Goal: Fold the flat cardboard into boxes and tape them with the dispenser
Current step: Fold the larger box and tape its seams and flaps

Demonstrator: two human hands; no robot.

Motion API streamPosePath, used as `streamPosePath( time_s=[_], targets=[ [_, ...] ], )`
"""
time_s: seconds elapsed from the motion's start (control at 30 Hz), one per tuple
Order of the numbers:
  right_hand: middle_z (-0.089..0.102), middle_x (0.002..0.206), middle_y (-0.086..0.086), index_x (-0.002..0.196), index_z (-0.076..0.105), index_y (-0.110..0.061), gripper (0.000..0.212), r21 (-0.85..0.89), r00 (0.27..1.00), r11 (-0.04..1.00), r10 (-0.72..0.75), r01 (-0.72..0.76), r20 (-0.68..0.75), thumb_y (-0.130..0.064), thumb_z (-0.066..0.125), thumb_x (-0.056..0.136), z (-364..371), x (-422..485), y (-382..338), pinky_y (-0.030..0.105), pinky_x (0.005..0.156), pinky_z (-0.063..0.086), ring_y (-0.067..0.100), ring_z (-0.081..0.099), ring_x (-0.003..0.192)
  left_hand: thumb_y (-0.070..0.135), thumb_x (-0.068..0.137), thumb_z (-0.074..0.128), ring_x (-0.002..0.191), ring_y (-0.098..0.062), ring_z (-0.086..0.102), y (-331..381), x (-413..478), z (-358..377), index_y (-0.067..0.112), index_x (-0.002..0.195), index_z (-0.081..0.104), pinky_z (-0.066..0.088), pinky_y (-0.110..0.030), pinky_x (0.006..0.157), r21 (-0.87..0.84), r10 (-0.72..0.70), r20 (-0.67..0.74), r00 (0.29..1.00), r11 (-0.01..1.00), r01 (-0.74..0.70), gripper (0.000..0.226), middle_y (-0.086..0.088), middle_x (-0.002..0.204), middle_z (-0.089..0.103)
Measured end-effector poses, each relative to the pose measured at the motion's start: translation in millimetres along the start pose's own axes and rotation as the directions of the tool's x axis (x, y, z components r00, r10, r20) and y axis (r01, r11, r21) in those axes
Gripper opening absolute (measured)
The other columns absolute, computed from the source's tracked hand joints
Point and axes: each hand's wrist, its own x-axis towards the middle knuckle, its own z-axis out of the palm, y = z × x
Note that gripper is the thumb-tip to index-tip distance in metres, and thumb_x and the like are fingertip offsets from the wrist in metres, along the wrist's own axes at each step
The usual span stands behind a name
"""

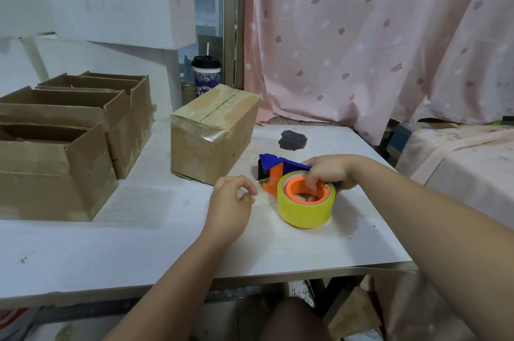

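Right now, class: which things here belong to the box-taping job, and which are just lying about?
Job: blue-and-orange tape dispenser with yellow roll; taped brown cardboard box; open brown cardboard boxes.
Lying about: dark lidded cup with straw; pink flowered curtain.

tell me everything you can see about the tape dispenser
The tape dispenser lies on its side on the white table. Its frame is blue plastic with orange parts, and a dark cutter end points left. A yellow tape roll sits on its orange hub. The right hand holds it, fingers curled into the hub.
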Motion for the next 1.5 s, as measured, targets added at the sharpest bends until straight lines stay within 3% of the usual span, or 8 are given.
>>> streamPosePath(
  time_s=[0.2,0.37,0.47,0.6,0.7,1.07,1.3,1.5],
  targets=[
    [0.064,0.079,0.010,0.103,0.058,-0.009,0.038,0.013,1.000,1.000,0.006,-0.006,-0.017,0.008,0.052,0.070,-1,1,0,0.027,0.054,0.050,0.024,0.062,0.064,0.004,0.082,0.069,0.079,-0.001,0.052,0,-5,5,0.030,0.089,0.060,0.038,0.003,0.066,0.075,0.089,0.079,0.993,0.993,-0.095,0.029,0.011,0.121,0.033],
    [0.066,0.075,0.009,0.098,0.060,-0.011,0.036,0.029,1.000,1.000,0.004,-0.004,-0.001,0.011,0.049,0.071,0,0,0,0.027,0.055,0.051,0.025,0.063,0.066,-0.005,0.085,0.057,0.082,-0.005,0.045,3,-4,10,0.027,0.092,0.055,0.037,-0.007,0.072,0.212,0.144,0.057,0.988,0.965,-0.153,0.033,0.010,0.124,0.028],
    [0.066,0.077,0.009,0.098,0.060,-0.012,0.037,0.029,1.000,1.000,0.004,-0.004,0.009,0.011,0.049,0.071,1,0,0,0.027,0.056,0.051,0.026,0.063,0.069,0.000,0.086,0.062,0.068,0.000,0.049,3,-1,9,0.023,0.088,0.061,0.038,0.000,0.065,0.174,0.128,0.016,0.992,0.976,-0.129,0.024,0.011,0.118,0.033],
    [0.064,0.072,0.009,0.096,0.059,-0.011,0.035,0.028,1.000,1.000,-0.001,0.000,0.009,0.012,0.048,0.071,2,-1,0,0.026,0.054,0.050,0.025,0.061,0.065,0.003,0.085,0.066,0.067,0.013,0.050,-2,2,8,0.015,0.089,0.069,0.038,0.002,0.065,0.101,0.111,-0.042,0.993,0.989,-0.107,0.013,0.008,0.115,0.040],
    [0.064,0.071,0.010,0.092,0.058,-0.011,0.032,0.031,1.000,1.000,0.002,-0.003,0.011,0.012,0.048,0.072,2,-1,-1,0.026,0.054,0.049,0.025,0.060,0.063,0.006,0.086,0.066,0.067,0.005,0.052,-3,4,8,0.011,0.094,0.072,0.038,0.003,0.065,0.106,0.085,-0.074,0.994,0.991,-0.077,0.011,0.008,0.116,0.042],
    [0.065,0.077,0.012,0.109,0.055,-0.007,0.042,0.013,1.000,1.000,0.012,-0.012,-0.006,0.009,0.053,0.070,3,-1,-1,0.027,0.053,0.051,0.023,0.064,0.063,0.020,0.091,0.061,0.084,0.003,0.047,-8,9,5,0.011,0.096,0.075,0.031,-0.004,0.068,0.085,0.050,-0.100,0.994,0.995,-0.042,0.017,0.006,0.108,0.048],
    [0.065,0.075,0.011,0.105,0.056,-0.008,0.040,-0.023,1.000,1.000,0.008,-0.008,-0.016,0.010,0.051,0.070,3,-1,-1,0.027,0.055,0.052,0.022,0.064,0.062,0.020,0.092,0.060,0.080,0.001,0.048,-4,8,4,0.008,0.098,0.073,0.035,-0.002,0.066,0.076,0.028,-0.101,0.994,0.997,-0.021,0.018,0.006,0.101,0.046],
    [0.062,0.070,0.010,0.091,0.057,-0.014,0.035,-0.105,0.999,0.994,-0.041,0.041,0.002,0.015,0.046,0.074,4,-6,1,0.026,0.055,0.047,0.018,0.060,0.056,0.019,0.093,0.058,0.084,-0.002,0.047,1,2,-4,0.019,0.088,0.073,0.034,-0.001,0.064,-0.089,-0.028,-0.061,0.998,0.996,0.023,0.016,0.008,0.096,0.042]
  ],
)
